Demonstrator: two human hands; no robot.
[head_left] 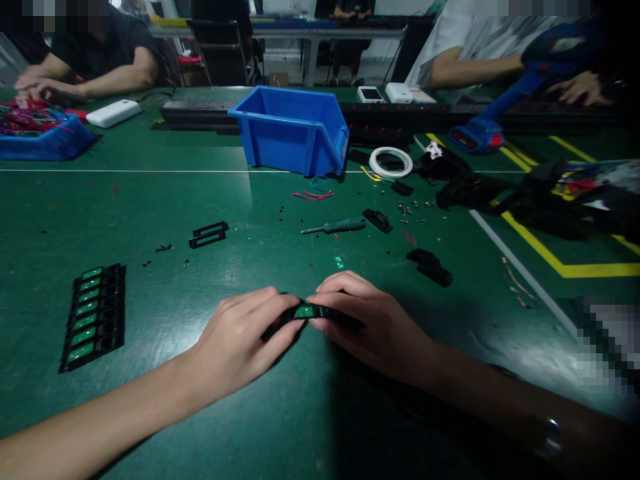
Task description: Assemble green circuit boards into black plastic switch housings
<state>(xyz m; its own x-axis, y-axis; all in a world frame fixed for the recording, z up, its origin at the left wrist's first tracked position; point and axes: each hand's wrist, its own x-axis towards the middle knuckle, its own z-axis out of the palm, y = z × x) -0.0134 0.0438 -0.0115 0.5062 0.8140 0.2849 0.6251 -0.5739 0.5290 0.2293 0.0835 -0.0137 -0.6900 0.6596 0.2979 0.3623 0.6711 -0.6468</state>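
Between my two hands is a narrow black plastic piece with a green window [305, 312], held level just above the table. My left hand [245, 327] pinches its left end between thumb and fingers. On its other end my right hand [373, 323] is closed, fingers over the top and thumb below. Both hands hide much of the piece. To the left lies a row of black pieces with green windows [95, 317], side by side. Two thin black frames [209, 235] rest beyond my left hand. A green-handled screwdriver [345, 225] lies past my right hand.
A blue bin [290, 130] stands at the back, beside a white tape roll [391, 162]. Small screws [407, 210] and black parts [430, 267] lie right of centre. A blue power drill [477, 133] is at the right. Co-workers' arms [120, 80] reach over the far edge.
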